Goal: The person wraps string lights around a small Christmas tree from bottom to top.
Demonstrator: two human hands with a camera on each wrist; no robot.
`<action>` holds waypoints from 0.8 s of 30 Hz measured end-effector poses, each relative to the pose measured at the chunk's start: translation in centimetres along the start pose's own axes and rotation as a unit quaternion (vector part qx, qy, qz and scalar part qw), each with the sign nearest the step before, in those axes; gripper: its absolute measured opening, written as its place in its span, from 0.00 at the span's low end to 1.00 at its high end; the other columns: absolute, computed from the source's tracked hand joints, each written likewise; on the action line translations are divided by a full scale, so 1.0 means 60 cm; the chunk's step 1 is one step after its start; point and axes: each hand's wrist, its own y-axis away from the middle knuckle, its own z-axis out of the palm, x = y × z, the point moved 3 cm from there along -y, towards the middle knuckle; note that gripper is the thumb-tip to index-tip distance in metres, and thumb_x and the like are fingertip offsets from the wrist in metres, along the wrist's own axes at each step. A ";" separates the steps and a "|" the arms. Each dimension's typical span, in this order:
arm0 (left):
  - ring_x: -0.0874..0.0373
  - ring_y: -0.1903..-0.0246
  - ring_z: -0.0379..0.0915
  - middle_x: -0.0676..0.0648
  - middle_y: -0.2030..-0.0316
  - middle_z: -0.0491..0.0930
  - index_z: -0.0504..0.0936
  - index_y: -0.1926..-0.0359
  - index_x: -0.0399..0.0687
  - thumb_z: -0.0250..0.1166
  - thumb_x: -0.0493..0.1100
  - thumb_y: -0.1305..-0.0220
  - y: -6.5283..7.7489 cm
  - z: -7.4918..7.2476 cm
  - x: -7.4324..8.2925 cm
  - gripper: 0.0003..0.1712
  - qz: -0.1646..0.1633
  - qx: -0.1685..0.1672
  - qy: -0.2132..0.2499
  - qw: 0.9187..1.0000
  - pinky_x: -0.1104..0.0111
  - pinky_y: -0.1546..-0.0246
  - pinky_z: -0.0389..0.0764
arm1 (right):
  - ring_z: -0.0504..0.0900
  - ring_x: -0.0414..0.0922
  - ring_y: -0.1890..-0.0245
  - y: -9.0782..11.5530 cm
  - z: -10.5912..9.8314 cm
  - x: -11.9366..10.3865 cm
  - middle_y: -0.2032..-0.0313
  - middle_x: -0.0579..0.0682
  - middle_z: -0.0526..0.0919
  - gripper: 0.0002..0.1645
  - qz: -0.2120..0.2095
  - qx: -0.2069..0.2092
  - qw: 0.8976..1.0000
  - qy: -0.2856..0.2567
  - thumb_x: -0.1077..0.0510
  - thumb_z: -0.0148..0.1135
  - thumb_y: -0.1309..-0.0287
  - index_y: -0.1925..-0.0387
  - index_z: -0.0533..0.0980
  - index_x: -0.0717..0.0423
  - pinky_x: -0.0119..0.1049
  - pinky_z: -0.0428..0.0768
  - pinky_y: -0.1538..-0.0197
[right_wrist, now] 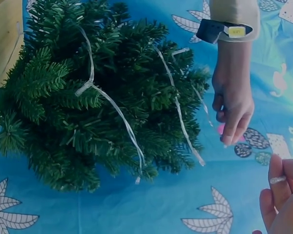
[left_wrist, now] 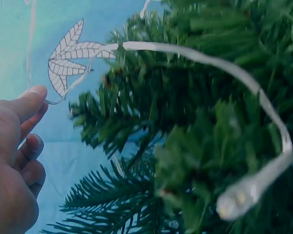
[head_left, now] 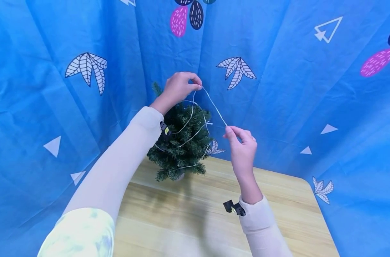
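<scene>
A small green artificial Christmas tree [head_left: 172, 153] stands on the table, wound with a thin clear string of fairy lights [head_left: 216, 107]. Beside the treetop, my left hand [head_left: 181, 85] pinches the wire between thumb and forefinger. Lower and to the right, my right hand [head_left: 243, 151] pinches the same wire, which runs nearly straight between the two hands. The left wrist view has a bulb [left_wrist: 239, 197] close to the camera among the branches. In the right wrist view a small clear bulb [right_wrist: 278, 180] lies against the fingers of my right hand.
The tree is on a light wooden table [head_left: 272, 200] with a rounded far right corner. A blue patterned curtain [head_left: 278, 89] hangs behind and on both sides. Black wrist cameras are strapped at both sleeves.
</scene>
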 end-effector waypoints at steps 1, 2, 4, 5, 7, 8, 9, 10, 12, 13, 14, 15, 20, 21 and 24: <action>0.60 0.50 0.74 0.58 0.50 0.84 0.86 0.52 0.63 0.62 0.57 0.29 -0.002 -0.001 -0.003 0.12 -0.004 -0.002 -0.007 1.000 0.57 0.43 0.69 | 0.75 0.38 0.55 -0.001 0.004 0.001 0.66 0.48 0.86 0.18 0.000 -0.002 1.000 0.000 0.41 0.65 0.34 0.60 0.88 0.51 0.44 0.65 0.41; 0.59 0.50 0.74 0.57 0.50 0.84 0.86 0.52 0.62 0.62 0.57 0.29 -0.003 -0.002 -0.005 0.12 -0.007 -0.002 -0.013 1.000 0.56 0.43 0.69 | 0.75 0.38 0.56 -0.002 0.008 0.002 0.67 0.47 0.86 0.18 0.002 -0.004 1.000 0.001 0.41 0.65 0.34 0.60 0.88 0.50 0.44 0.64 0.40; 0.58 0.52 0.74 0.56 0.50 0.84 0.86 0.51 0.61 0.62 0.56 0.29 -0.005 -0.005 -0.011 0.12 -0.014 -0.003 -0.025 1.000 0.56 0.42 0.68 | 0.76 0.38 0.56 -0.003 0.017 0.005 0.68 0.47 0.87 0.17 0.004 -0.010 1.000 0.002 0.42 0.66 0.34 0.60 0.88 0.50 0.44 0.62 0.36; 0.57 0.53 0.74 0.57 0.50 0.84 0.85 0.51 0.62 0.61 0.56 0.28 -0.006 -0.006 -0.013 0.12 -0.019 -0.003 -0.035 0.999 0.56 0.43 0.68 | 0.76 0.38 0.56 -0.004 0.022 0.006 0.68 0.46 0.87 0.17 0.005 -0.015 1.000 0.002 0.43 0.66 0.34 0.59 0.88 0.50 0.43 0.61 0.35; 0.57 0.54 0.74 0.57 0.50 0.84 0.85 0.51 0.62 0.61 0.56 0.28 -0.007 -0.009 -0.018 0.12 -0.028 -0.007 -0.054 0.998 0.55 0.44 0.69 | 0.76 0.38 0.56 -0.005 0.029 0.007 0.69 0.46 0.88 0.17 0.008 -0.024 1.000 0.003 0.43 0.66 0.34 0.59 0.88 0.50 0.43 0.59 0.32; 0.57 0.55 0.74 0.57 0.50 0.84 0.85 0.51 0.62 0.60 0.57 0.28 -0.007 -0.010 -0.020 0.12 -0.031 -0.010 -0.065 0.997 0.56 0.45 0.69 | 0.76 0.38 0.57 -0.006 0.033 0.007 0.69 0.46 0.88 0.16 0.010 -0.027 1.000 0.005 0.43 0.66 0.35 0.59 0.88 0.50 0.43 0.58 0.32; 0.57 0.55 0.74 0.58 0.50 0.84 0.85 0.50 0.63 0.60 0.57 0.27 -0.007 -0.011 -0.021 0.12 -0.032 -0.012 -0.076 0.997 0.56 0.45 0.69 | 0.76 0.38 0.57 -0.007 0.035 0.007 0.69 0.46 0.88 0.16 0.010 -0.029 1.000 0.006 0.44 0.66 0.35 0.59 0.88 0.51 0.43 0.58 0.31; 0.56 0.56 0.74 0.58 0.50 0.84 0.85 0.50 0.63 0.60 0.57 0.27 -0.007 -0.012 -0.022 0.13 -0.033 -0.015 -0.086 0.996 0.56 0.47 0.70 | 0.76 0.39 0.57 -0.009 0.037 0.008 0.69 0.47 0.88 0.16 0.010 -0.031 0.999 0.007 0.44 0.66 0.35 0.59 0.88 0.52 0.43 0.58 0.31; 0.56 0.55 0.74 0.57 0.49 0.84 0.85 0.49 0.63 0.59 0.56 0.26 -0.007 -0.013 -0.023 0.13 -0.031 -0.021 -0.102 0.994 0.56 0.48 0.71 | 0.75 0.39 0.58 -0.016 0.040 0.010 0.69 0.48 0.88 0.16 0.012 -0.031 0.999 0.010 0.45 0.66 0.35 0.60 0.88 0.52 0.44 0.58 0.32; 0.55 0.55 0.75 0.57 0.49 0.84 0.85 0.48 0.62 0.59 0.56 0.26 -0.006 -0.013 -0.023 0.13 -0.028 -0.024 -0.108 0.993 0.56 0.49 0.71 | 0.75 0.39 0.58 -0.020 0.041 0.012 0.69 0.49 0.88 0.16 0.011 -0.030 0.999 0.011 0.45 0.66 0.34 0.60 0.88 0.52 0.44 0.58 0.32; 0.55 0.55 0.75 0.56 0.49 0.84 0.86 0.48 0.62 0.59 0.56 0.26 -0.005 -0.014 -0.023 0.14 -0.026 -0.026 -0.115 0.993 0.55 0.49 0.72 | 0.75 0.39 0.58 -0.024 0.041 0.014 0.69 0.50 0.88 0.15 0.011 -0.027 1.000 0.011 0.45 0.66 0.34 0.61 0.88 0.52 0.44 0.58 0.32; 0.55 0.54 0.75 0.56 0.49 0.84 0.86 0.48 0.61 0.59 0.56 0.26 -0.004 -0.013 -0.023 0.14 -0.023 -0.029 -0.121 0.992 0.55 0.49 0.72 | 0.74 0.39 0.58 -0.029 0.041 0.017 0.69 0.51 0.88 0.15 0.010 -0.023 1.000 0.010 0.46 0.66 0.34 0.62 0.88 0.52 0.44 0.58 0.32; 0.55 0.54 0.76 0.55 0.49 0.85 0.87 0.49 0.60 0.58 0.56 0.25 -0.004 -0.008 -0.025 0.15 -0.008 -0.040 -0.154 0.987 0.55 0.50 0.74 | 0.74 0.38 0.58 -0.048 0.042 0.025 0.69 0.55 0.88 0.13 0.014 -0.004 1.000 -0.001 0.48 0.67 0.34 0.64 0.88 0.52 0.45 0.60 0.34; 0.55 0.54 0.76 0.55 0.50 0.85 0.87 0.49 0.60 0.58 0.56 0.25 -0.006 -0.006 -0.026 0.15 -0.003 -0.041 -0.158 0.987 0.55 0.51 0.74 | 0.74 0.38 0.58 -0.050 0.043 0.026 0.69 0.55 0.88 0.13 0.017 -0.002 1.000 -0.004 0.48 0.67 0.35 0.64 0.88 0.53 0.47 0.62 0.35; 0.56 0.55 0.76 0.55 0.50 0.85 0.88 0.49 0.59 0.59 0.53 0.25 -0.009 0.000 -0.027 0.14 0.010 -0.048 -0.169 0.984 0.56 0.52 0.75 | 0.74 0.38 0.57 -0.053 0.047 0.027 0.68 0.55 0.87 0.12 0.031 -0.001 0.999 -0.004 0.49 0.68 0.35 0.63 0.88 0.53 0.47 0.66 0.40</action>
